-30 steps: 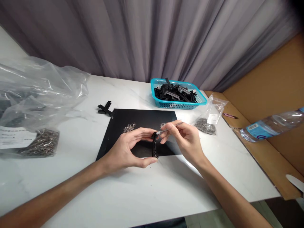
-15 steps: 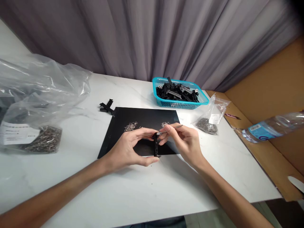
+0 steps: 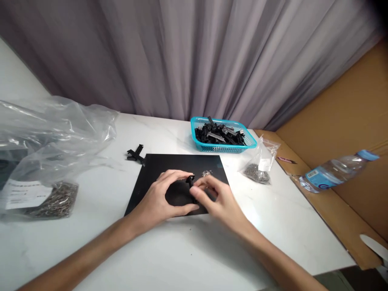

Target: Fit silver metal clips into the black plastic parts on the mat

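My left hand (image 3: 159, 200) curls round a small black plastic part (image 3: 190, 180), gripping it between fingertips and thumb over the black mat (image 3: 151, 171). My right hand (image 3: 216, 200) is closed against the same part from the right, fingers bent over it; the thin metal tool seen earlier is hidden. A small heap of tiny metal pieces (image 3: 207, 173) lies on the mat just behind my right hand.
A teal basket (image 3: 198, 146) of black parts stands at the back. A small bag of metal pieces (image 3: 256, 169) lies to the right. Large plastic bags (image 3: 45, 133) and a bag of metal pieces (image 3: 56, 196) sit left. A loose black part (image 3: 136, 154), a water bottle (image 3: 330, 171), cardboard (image 3: 342, 121).
Both hands have sunk lower onto the mat. My right hand has closed over the black part, and the thin metal tool no longer shows. The view has tilted upward.
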Motion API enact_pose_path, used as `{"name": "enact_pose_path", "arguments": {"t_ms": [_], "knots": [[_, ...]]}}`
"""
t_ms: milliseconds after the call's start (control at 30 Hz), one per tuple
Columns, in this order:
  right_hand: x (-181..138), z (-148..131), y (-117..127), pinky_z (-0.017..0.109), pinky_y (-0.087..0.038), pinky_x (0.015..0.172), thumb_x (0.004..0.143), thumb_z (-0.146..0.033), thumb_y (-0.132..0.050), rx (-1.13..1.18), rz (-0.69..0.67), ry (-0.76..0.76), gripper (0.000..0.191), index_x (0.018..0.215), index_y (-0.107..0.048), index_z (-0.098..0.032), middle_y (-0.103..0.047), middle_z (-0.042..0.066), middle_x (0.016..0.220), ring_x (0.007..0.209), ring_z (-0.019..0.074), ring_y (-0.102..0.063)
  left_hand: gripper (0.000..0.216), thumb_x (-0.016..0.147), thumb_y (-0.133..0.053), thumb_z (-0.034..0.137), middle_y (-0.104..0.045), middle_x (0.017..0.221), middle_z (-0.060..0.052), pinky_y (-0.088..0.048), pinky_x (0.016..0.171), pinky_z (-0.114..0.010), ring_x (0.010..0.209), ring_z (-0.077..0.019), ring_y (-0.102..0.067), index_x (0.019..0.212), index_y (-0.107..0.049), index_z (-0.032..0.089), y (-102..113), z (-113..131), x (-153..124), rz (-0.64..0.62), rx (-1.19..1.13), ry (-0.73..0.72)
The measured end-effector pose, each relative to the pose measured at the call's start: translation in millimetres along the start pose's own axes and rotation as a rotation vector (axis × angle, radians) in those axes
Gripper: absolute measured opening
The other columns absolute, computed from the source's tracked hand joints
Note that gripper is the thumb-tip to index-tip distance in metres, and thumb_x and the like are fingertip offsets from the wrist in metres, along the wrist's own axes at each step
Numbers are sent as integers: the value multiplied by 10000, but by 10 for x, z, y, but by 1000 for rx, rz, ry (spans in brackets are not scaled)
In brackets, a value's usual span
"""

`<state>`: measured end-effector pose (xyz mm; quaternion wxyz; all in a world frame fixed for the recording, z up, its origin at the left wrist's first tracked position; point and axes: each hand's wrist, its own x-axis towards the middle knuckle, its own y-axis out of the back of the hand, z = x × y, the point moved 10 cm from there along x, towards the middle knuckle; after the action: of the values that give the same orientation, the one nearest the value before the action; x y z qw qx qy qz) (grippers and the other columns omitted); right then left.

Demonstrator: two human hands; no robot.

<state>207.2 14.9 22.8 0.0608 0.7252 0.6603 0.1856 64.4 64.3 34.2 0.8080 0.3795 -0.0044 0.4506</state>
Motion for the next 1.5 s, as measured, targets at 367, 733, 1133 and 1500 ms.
{"name": "enact_pose_path", "arguments": {"t_ms": [367, 733, 1133, 1500], "knots": [[395, -162, 762, 405, -475, 774, 1010, -431, -603, -533, 424, 344, 280, 1047, -784, -220, -796, 79, 1001, 861, 269, -615, 340, 1013, -514, 300, -670, 1396, -113, -397, 1159, -534, 1298, -325, -587, 1313, -653, 221, 499, -260, 185, 11, 507, -87], [1526, -277, 1172, 441, -479, 798, 1027, -370, -523, -966, 562, 369, 353, 1017, -818, -177, -682, 175, 1083, 1021, 327, -542, 259, 912, -489, 197, -709, 1299, -122, -515, 1049, -484, 1253, -313, -621, 1066, -696, 225, 949, -844, 213, 53, 715, 45], [152, -129, -431, 485, -597, 795, 1053, -362, -489, -682, -152, 521, 391, 1407, -646, -308, -660, 143, 1183, 950, 323, -678, 213, 988, -474, 218, -701, 1195, -138, -522, 1040, -469, 1225, -312, -609, 1048, -677, 195, 794, -773, 201, -10, 651, 17], [-29, -69, -445, 466, -613, 849, 1051, -262, -528, -735, -122, 541, 243, 1232, -680, -206, -676, 119, 1131, 945, 273, -681, 255, 973, -539, 418, -728, 1205, -75, -506, 1011, -462, 1174, -309, -641, 1038, -699, 230, 813, -635, 223, -44, 507, 149]]}}
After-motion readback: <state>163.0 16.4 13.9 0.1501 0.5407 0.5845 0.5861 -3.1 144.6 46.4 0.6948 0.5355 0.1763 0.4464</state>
